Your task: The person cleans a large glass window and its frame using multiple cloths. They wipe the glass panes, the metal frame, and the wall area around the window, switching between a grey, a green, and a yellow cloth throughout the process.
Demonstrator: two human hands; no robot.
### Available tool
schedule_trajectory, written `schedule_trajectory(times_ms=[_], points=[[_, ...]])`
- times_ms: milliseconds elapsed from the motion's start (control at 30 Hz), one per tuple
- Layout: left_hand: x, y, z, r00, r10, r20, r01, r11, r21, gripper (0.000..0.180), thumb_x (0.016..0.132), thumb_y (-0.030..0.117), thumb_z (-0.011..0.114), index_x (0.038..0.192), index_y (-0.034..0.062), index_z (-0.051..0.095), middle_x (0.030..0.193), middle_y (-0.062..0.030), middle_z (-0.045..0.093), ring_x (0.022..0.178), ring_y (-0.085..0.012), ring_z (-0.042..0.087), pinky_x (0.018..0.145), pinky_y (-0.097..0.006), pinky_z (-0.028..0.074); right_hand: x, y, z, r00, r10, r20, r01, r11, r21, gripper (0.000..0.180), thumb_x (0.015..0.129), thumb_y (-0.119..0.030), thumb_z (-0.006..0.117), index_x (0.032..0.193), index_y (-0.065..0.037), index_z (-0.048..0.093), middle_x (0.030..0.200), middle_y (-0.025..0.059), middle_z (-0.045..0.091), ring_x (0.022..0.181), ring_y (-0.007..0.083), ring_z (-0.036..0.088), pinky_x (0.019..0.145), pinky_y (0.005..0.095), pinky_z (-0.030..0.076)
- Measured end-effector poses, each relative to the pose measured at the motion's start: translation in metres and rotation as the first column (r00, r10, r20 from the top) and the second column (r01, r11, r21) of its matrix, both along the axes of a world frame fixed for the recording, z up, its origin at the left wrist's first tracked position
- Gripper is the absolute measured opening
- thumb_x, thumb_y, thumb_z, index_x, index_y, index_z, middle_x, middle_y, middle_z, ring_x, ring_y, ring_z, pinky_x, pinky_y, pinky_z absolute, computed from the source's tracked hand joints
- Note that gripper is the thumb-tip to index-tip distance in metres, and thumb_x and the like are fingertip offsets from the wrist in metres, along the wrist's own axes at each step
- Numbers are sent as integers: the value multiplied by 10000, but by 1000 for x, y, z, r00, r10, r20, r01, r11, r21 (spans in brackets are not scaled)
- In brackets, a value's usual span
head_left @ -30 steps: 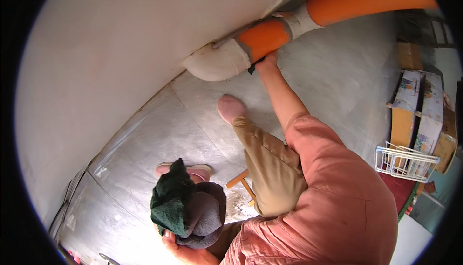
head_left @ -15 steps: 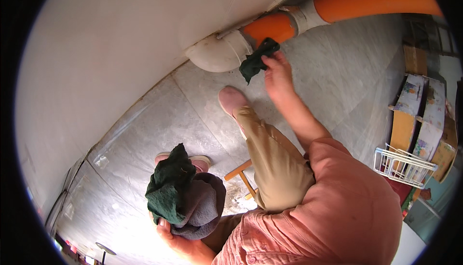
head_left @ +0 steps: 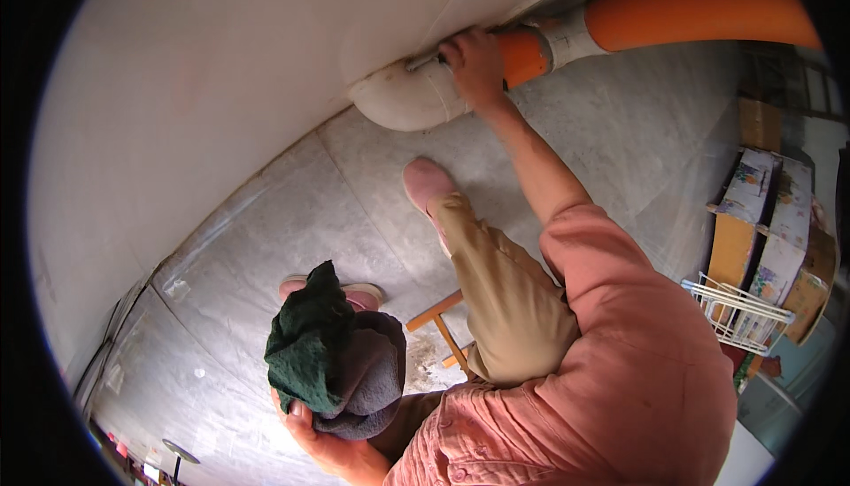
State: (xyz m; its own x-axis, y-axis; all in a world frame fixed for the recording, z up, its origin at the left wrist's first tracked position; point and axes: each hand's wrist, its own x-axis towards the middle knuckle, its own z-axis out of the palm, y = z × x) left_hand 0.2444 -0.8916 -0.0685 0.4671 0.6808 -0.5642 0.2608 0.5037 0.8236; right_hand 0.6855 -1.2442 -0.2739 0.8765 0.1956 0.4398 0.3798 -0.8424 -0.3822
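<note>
"What is held at the left?"
"A green cloth (head_left: pixel 305 344), bunched against a grey cloth (head_left: pixel 376 378), is clasped with it in the left hand (head_left: pixel 320 443)."
"And farther right?"
"Where the white elbow (head_left: pixel 398 103) meets the orange pipe (head_left: pixel 524 54), the right hand (head_left: pixel 479 68) is laid; whether anything is gripped cannot be told."

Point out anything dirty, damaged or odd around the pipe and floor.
The floor patch beside the wooden frame looks blotchy, unlike the smoother grey around it. Grey-brown smears mark the white pipe collar near the right hand, uneven against its pale surface. I see no spill.
</note>
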Motion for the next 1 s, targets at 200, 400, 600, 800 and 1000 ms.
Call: schedule_trajectory(times_ms=[200,400,600,800,1000], points=[[47,-34,40,999,14,-31,-16,997,-71,540,938,345,555,1354,3,505,1275,-111,594,1170,-233,562,1023,-387,429,7,-48,4,983,-186,3,184,970,-161,191,859,-129,662,1038,-62,671,1124,154,596,1082,373,544,919,465,459],[75,-62,61,975,176,-133,-175,984,20,526,940,332,539,1347,-1,518,1258,-107,593,1150,-226,564,1017,-384,424,-58,-18,-11,982,-127,-137,151,971,185,243,901,-113,640,1129,-37,603,1157,170,563,1125,359,523,976,459,425],[-27,19,-7,994,-109,-7,109,994,-7,527,956,350,536,1352,3,521,1282,-106,585,1170,-220,553,1028,-381,414,-47,-71,-39,701,-676,-227,665,505,551,270,965,-92,544,1208,-5,462,1190,179,504,1106,322,500,983,405,407],[58,-50,51,998,57,-13,-57,998,-34,554,941,338,546,1394,25,485,1310,-120,571,1197,-244,547,1043,-392,414,-89,1,-75,556,-67,-828,795,-247,554,240,938,-110,581,1156,-73,489,1160,114,546,1037,221,536,907,363,453],[58,-49,48,997,72,-13,-72,996,-52,541,936,325,545,1391,39,485,1304,-121,570,1197,-240,548,1042,-396,416,-121,12,-15,720,-32,-693,652,372,661,246,911,-97,633,1131,-70,526,1061,101,601,1000,260,605,797,404,503]])
